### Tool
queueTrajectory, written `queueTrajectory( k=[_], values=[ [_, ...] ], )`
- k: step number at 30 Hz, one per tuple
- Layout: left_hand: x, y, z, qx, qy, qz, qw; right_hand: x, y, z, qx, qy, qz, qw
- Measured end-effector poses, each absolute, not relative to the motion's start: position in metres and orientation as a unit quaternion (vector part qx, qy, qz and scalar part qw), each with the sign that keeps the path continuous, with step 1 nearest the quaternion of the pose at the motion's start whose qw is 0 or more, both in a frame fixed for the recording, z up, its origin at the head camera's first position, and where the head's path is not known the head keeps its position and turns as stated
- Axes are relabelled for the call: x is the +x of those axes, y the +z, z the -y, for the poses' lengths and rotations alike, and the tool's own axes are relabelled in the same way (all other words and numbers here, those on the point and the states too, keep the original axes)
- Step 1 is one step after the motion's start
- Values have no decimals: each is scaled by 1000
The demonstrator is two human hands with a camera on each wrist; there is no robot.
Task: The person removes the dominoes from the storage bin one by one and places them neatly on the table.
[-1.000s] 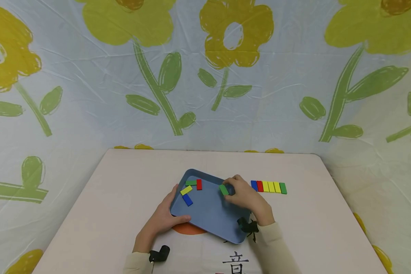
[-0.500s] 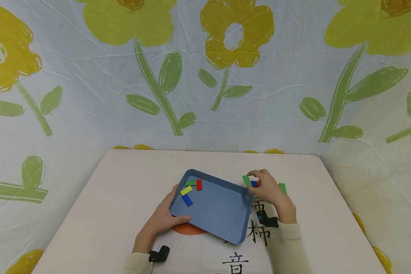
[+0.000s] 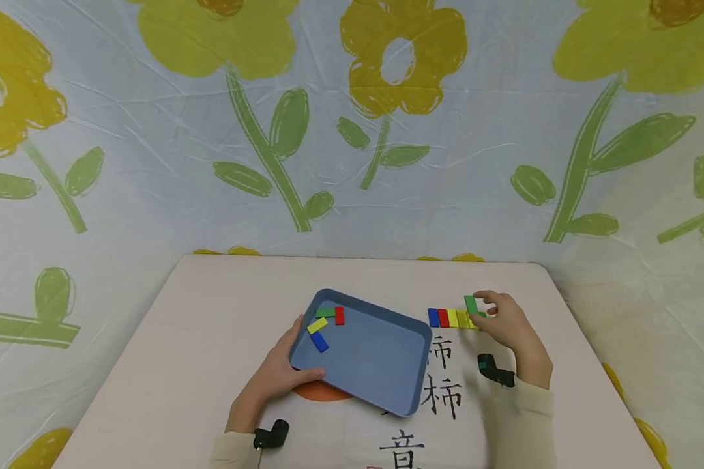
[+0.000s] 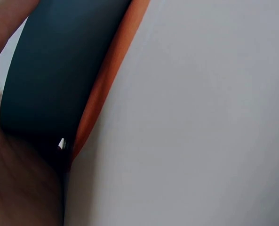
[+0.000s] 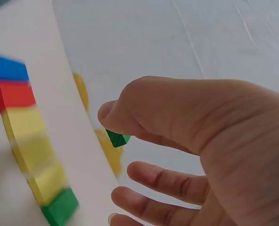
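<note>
My right hand (image 3: 507, 320) pinches a green block (image 3: 470, 304) between thumb and fingers. In the head view the block overlaps the right part of a row on the table. That row runs blue block (image 3: 433, 318), red block (image 3: 443, 318), several yellow blocks (image 5: 31, 141), then a green block (image 5: 60, 207), partly hidden by my hand in the head view. My left hand (image 3: 278, 371) grips the left corner of a blue-grey tray (image 3: 369, 358), thumb along its near edge. Inside lie a green block (image 3: 325, 312), red block (image 3: 339, 316), yellow block (image 3: 317, 326) and blue block (image 3: 319, 342).
The pale tabletop (image 3: 229, 293) carries printed black characters (image 3: 442, 397) right of the tray and nearer me. An orange printed shape (image 3: 319, 391) shows under the tray's near edge. Behind the table rises a flower-patterned cloth (image 3: 463, 163).
My right hand has carried the green block from over the tray rightward, past the blue end of the row, to above its right part. The left hand and tray have stayed in place.
</note>
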State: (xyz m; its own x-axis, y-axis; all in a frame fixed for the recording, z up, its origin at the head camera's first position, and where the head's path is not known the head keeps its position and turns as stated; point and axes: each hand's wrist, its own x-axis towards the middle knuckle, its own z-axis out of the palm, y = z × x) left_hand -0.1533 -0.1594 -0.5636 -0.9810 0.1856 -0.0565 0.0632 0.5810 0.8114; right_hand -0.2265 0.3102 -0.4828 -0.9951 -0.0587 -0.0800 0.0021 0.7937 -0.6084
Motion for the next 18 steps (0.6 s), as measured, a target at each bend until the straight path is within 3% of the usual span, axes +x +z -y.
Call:
queueTrajectory(
  k=[18],
  values=[
    [-152,-562,159,67,452,-887,72,-221,-500,-358,-5,-326,-942,73]
  ],
)
